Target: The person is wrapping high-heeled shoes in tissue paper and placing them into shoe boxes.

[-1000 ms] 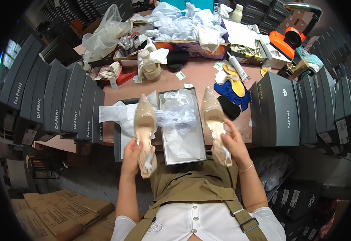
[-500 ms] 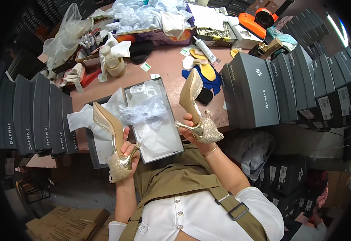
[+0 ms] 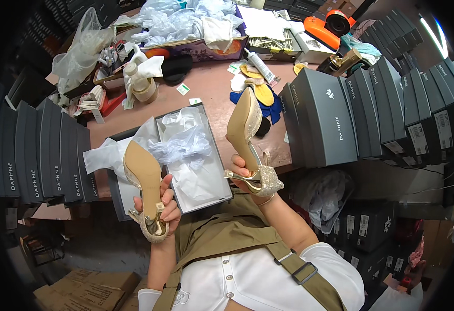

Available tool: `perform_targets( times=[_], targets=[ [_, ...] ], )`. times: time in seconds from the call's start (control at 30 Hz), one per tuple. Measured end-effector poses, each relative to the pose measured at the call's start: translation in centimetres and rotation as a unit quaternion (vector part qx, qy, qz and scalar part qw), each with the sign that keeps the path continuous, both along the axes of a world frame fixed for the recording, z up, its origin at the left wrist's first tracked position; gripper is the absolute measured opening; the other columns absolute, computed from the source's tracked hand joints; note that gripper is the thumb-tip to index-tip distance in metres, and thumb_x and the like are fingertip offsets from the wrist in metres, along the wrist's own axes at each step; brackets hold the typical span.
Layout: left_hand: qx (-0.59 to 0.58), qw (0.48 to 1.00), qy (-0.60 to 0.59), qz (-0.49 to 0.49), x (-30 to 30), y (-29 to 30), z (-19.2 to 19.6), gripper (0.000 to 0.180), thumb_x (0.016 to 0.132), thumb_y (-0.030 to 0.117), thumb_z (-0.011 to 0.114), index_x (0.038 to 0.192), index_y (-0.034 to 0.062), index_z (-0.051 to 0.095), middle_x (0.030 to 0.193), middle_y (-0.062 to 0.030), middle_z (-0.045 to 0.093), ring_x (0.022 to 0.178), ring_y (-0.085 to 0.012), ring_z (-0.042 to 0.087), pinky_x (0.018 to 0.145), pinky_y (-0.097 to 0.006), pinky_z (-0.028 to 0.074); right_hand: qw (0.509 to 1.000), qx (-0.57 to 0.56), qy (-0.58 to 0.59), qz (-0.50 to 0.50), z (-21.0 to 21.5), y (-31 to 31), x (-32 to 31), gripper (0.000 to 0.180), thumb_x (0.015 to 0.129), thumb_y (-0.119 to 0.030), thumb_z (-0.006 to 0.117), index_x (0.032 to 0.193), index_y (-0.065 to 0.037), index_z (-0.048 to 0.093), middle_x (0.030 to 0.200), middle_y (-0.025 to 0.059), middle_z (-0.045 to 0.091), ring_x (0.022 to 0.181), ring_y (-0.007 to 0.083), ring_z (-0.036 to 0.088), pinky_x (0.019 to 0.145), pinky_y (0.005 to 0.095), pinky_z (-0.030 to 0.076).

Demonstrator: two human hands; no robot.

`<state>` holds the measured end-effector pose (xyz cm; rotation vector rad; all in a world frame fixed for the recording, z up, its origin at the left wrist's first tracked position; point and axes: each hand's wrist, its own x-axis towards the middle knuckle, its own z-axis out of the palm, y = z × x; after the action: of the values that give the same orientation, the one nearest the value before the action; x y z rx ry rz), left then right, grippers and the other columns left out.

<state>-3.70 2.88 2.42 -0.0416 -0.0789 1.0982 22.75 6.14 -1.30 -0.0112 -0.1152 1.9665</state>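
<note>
My left hand [image 3: 168, 207] is wrapped round a glittery gold high-heeled shoe [image 3: 145, 171], its tan sole facing up and its toe pointing away from me. In my right hand [image 3: 241, 170] is a matching high-heeled shoe [image 3: 241, 122], gripped near the heel, with its toe also pointing away and part of its sole showing. Below and between them on the table sits an open grey shoe box [image 3: 226, 176] lined with white tissue paper [image 3: 188, 181]. A crumpled pale plastic wrap [image 3: 184, 145] lies inside. Beside it on the left is the box lid [image 3: 117, 194], partly covered by tissue.
Grey shoe boxes stand in rows at the left [image 3: 43, 155] and right [image 3: 325, 119]. At the back are a carton of crumpled pale wraps [image 3: 185, 23], a box of small sticks [image 3: 271, 41] and an orange device [image 3: 320, 32]. A glue-like tube [image 3: 260, 65] and yellow pads [image 3: 263, 94] lie nearer.
My left hand has turned its shoe so the sole faces up more fully. The right shoe has also rotated slightly, showing more sole. Both remain held.
</note>
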Motion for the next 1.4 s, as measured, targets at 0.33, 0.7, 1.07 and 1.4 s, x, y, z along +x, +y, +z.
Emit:
perform_targets(
  times=[0.33,0.7,1.07,1.4],
  targets=[
    [0.048,0.818,0.571,0.045,-8.2,2.1,-1.0,0.066,0.087,0.037,0.065,0.132,-0.0043,0.04,0.087,-0.0068,0.058,0.059,-0.01,0.054,0.051,-0.021,0.045,0.867,-0.036,-0.489,-0.092,4.4,3.0,4.7,0.057,0.094,-0.012,0.056,0.146,-0.008,0.031,0.076,0.0011,0.057,0.063,0.0069,0.055,0.054,0.02,0.046],
    [0.123,0.299,0.887,0.329,-10.9,6.6,-0.3,0.049,0.087,0.027,0.067,0.124,-0.0015,0.053,0.116,-0.0167,0.059,0.113,-0.0293,0.055,0.099,-0.035,0.041,0.151,0.489,-0.859,0.008,3.7,9.2,-5.8,0.036,0.08,-0.02,0.068,0.113,-0.007,0.061,0.11,0.0118,0.061,0.111,0.0288,0.055,0.1,0.043,0.039],
    [0.028,0.794,0.569,0.211,0.5,7.5,1.0,0.092,0.086,0.02,0.071,0.149,0.0081,0.005,0.144,-0.0176,0.031,0.128,-0.0319,0.041,0.093,-0.044,0.047,0.374,0.494,-0.749,-0.234,9.0,3.8,-5.5,0.035,0.071,0.005,0.062,0.104,-0.004,0.061,0.109,0.0144,0.061,0.1,0.0338,0.059,0.088,0.0378,0.048],
    [-0.001,0.753,0.534,0.383,-0.1,10.3,0.2,0.032,0.082,0.005,0.071,0.11,-0.0012,0.056,0.097,-0.0036,0.062,0.084,-0.011,0.06,0.078,-0.025,0.049,0.663,0.221,-0.692,-0.18,3.7,-3.6,2.2,0.025,0.085,-0.002,0.058,0.109,0.002,0.063,0.102,0.0094,0.068,0.092,0.0163,0.063,0.082,0.0282,0.048]
  ],
)
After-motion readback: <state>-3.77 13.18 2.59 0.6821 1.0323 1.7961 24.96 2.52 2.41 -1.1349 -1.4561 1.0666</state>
